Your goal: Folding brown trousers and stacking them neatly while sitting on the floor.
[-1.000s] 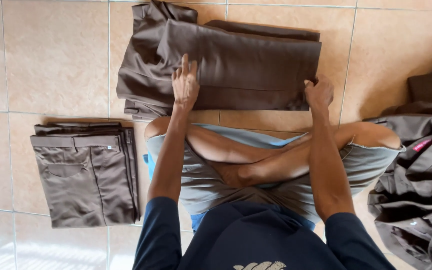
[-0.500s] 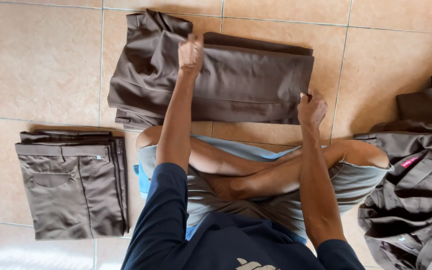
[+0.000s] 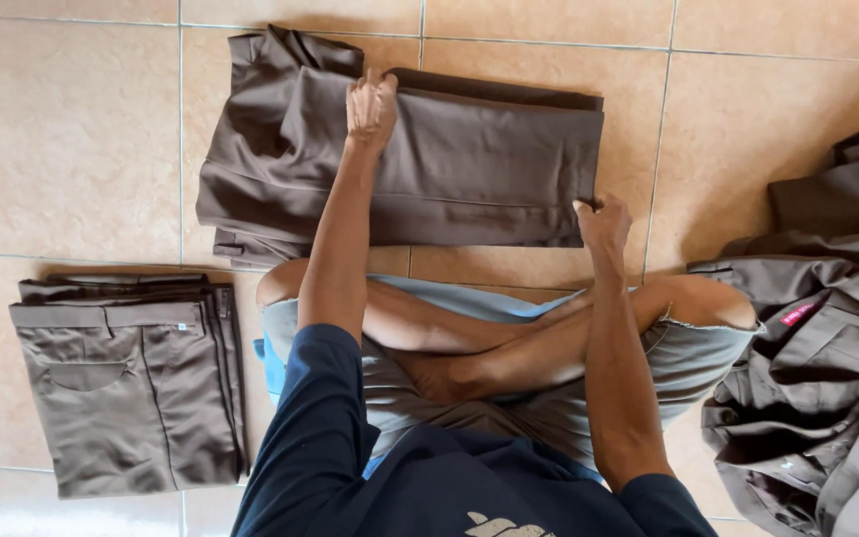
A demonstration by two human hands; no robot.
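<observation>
- The person sits cross-legged on the tiled floor [image 3: 72, 149], with a pair of brown trousers [image 3: 469, 169] spread flat on the tiles just beyond the knees
- Left hand [image 3: 371, 104] rests on the far edge of the trousers near their middle, fingers curled in and pinching the cloth there
- Right hand [image 3: 603, 221] sits at the near right corner of the trousers, fingers closed on the hem end
- The trousers lie lengthwise, legs laid one on the other and fairly smooth; the waist end at the left is bunched and not yet squared
- Judged progress: this pair looks about halfway, laid double lengthwise but not yet brought down to the compact size of the finished ones
- A folded stack of trousers [image 3: 126, 383] lies by the left knee, neat and well apart from both hands; this counts as done
- A loose heap of grey-brown clothes [image 3: 827, 368] lies by the right knee, unfolded; this appears to be what is left
</observation>
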